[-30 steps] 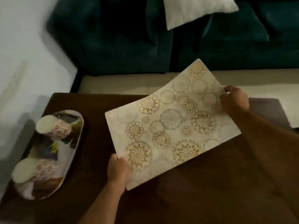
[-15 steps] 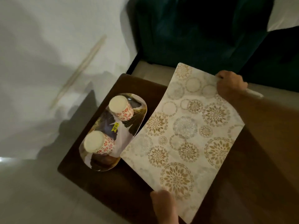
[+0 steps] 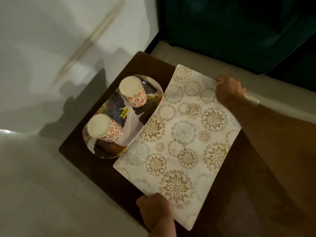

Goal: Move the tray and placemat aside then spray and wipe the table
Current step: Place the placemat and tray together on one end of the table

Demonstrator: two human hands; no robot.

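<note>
A cream placemat [image 3: 181, 139] with gold and grey floral circles hangs just over the dark brown table [image 3: 102, 171]. My left hand [image 3: 154, 208] grips its near edge and my right hand [image 3: 228, 90] grips its far edge. The mat's left edge touches or slightly overlaps the oval patterned tray [image 3: 152, 108], which sits at the table's left end. Two upturned cups with red flower prints stand on the tray, one farther [image 3: 134, 93] and one nearer [image 3: 104, 128].
A dark teal sofa [image 3: 239, 28] stands beyond the table, with a pale rug [image 3: 196, 60] between them. White tiled floor [image 3: 42, 168] lies to the left of the table, with a pale streak across it. The table's left edge is close to the tray.
The placemat has been carried left, from the table's middle to right beside the tray, and lowered flatter. The view has swung left and down.
</note>
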